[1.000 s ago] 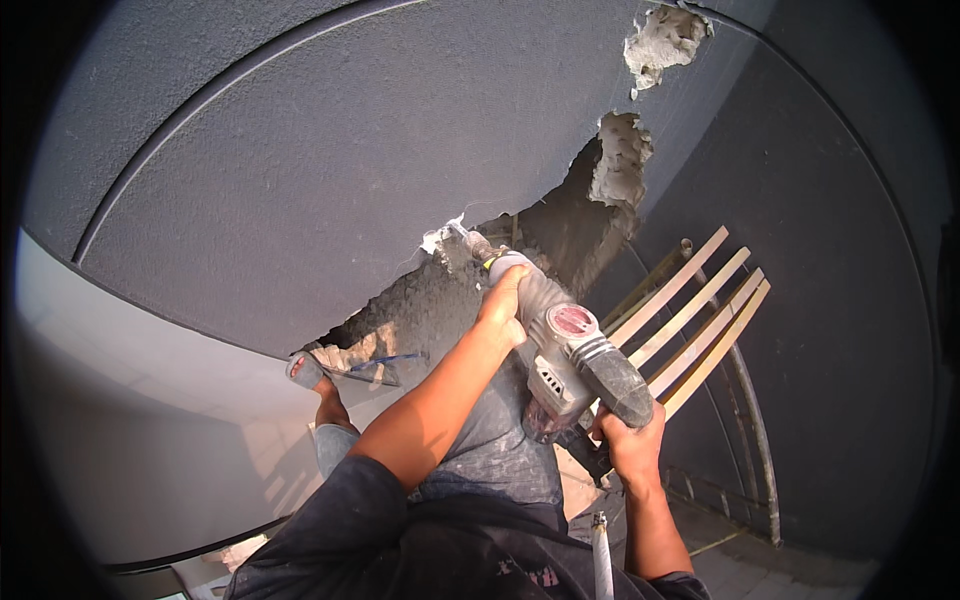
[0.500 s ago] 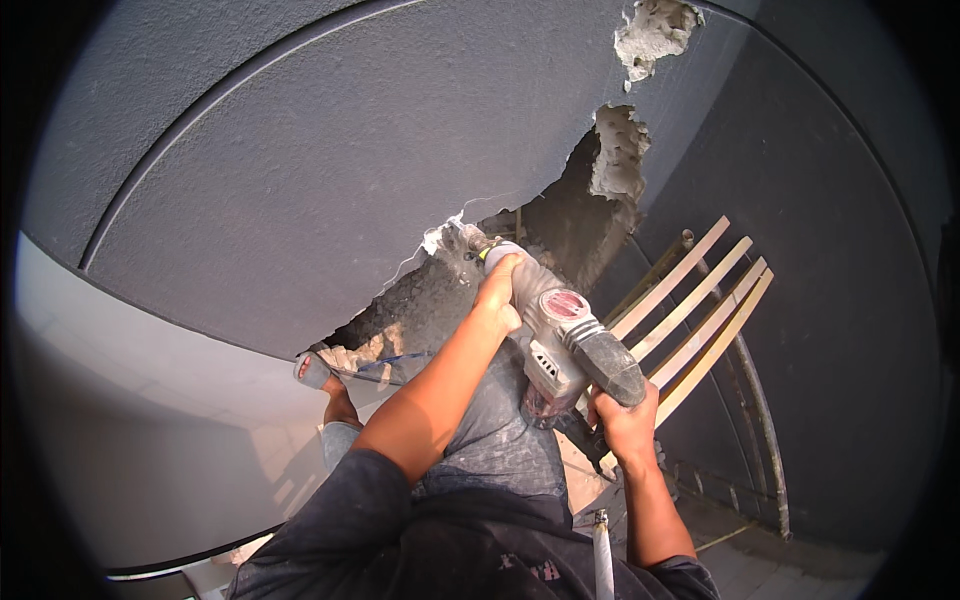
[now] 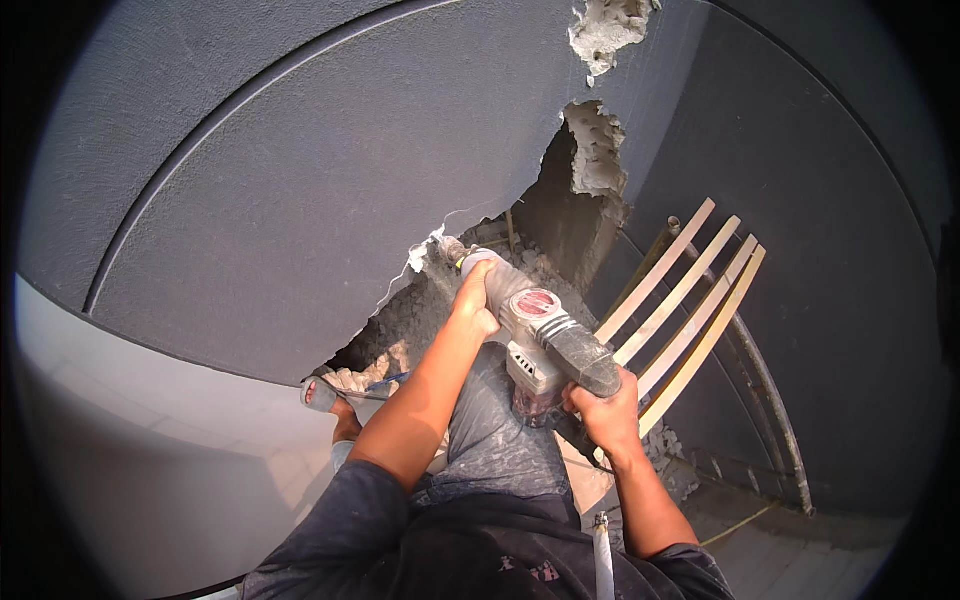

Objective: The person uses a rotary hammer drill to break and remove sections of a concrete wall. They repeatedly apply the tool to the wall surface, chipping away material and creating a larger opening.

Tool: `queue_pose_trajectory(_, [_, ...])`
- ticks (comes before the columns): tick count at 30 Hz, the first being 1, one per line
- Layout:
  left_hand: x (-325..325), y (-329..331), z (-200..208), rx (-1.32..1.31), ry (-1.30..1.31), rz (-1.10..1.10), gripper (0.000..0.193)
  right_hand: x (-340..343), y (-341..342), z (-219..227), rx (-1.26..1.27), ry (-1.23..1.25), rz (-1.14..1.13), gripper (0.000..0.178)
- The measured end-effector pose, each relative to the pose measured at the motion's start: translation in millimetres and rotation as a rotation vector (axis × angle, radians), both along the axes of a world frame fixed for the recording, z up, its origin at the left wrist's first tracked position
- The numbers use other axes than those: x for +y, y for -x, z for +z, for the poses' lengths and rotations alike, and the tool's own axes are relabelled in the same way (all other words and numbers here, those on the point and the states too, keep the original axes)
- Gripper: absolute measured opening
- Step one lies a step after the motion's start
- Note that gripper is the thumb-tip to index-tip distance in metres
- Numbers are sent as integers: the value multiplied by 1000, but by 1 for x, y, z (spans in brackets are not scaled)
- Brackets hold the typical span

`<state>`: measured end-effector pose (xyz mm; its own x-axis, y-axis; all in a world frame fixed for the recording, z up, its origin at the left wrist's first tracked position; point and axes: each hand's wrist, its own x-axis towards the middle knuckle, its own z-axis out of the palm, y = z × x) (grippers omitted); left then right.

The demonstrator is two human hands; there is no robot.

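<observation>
Both hands grip a dusty grey rotary hammer drill point(image 3: 535, 305) that has a red round mark on its side. My left hand point(image 3: 474, 300) is wrapped round the front of its body, just behind the chuck. At the rear, my right hand point(image 3: 606, 408) is closed on the back handle. The front end of the drill points up and left at the broken edge of a dark grey wall point(image 3: 300, 180), where pale material point(image 3: 418, 256) is exposed. A large jagged hole point(image 3: 560, 200) opens in the wall beyond the drill; dust blurs the tip.
Several wooden strips point(image 3: 690, 290) lean at the right, near a metal pipe point(image 3: 770, 400). Rubble point(image 3: 395, 330) fills the bottom of the hole. Another person's foot point(image 3: 320, 395) shows at the left, beside a smooth light panel point(image 3: 150, 430). Higher up, another broken patch point(image 3: 610, 35) marks the wall.
The view has shifted slightly, so the wall hole, strips and drill appear farther left. Both hands keep their hold, and the drill's front end stays at the broken wall edge.
</observation>
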<state>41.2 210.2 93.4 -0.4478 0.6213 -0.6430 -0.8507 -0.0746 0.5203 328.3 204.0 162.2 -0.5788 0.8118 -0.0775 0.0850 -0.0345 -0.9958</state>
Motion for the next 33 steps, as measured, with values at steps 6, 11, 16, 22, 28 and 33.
queue_pose_trajectory(6, [1,7,-11,0,-49,9,58,5,0,-2,-15,0,37,15])
queue_pose_trajectory(11, [2,5,-5,-1,-39,-12,53,9,0,-12,26,56,68,17])
queue_pose_trajectory(16, [10,4,-21,-42,-73,55,59,30,-10,-26,29,67,187,20])
queue_pose_trajectory(22, [11,-3,-34,-27,-125,66,53,34,-14,-29,-17,34,220,14])
queue_pose_trajectory(28, [5,-15,-63,-22,-143,101,48,12,-24,-67,-49,101,106,24])
queue_pose_trajectory(33, [11,-7,-37,-113,-213,52,38,16,-18,-56,-105,-28,129,24])
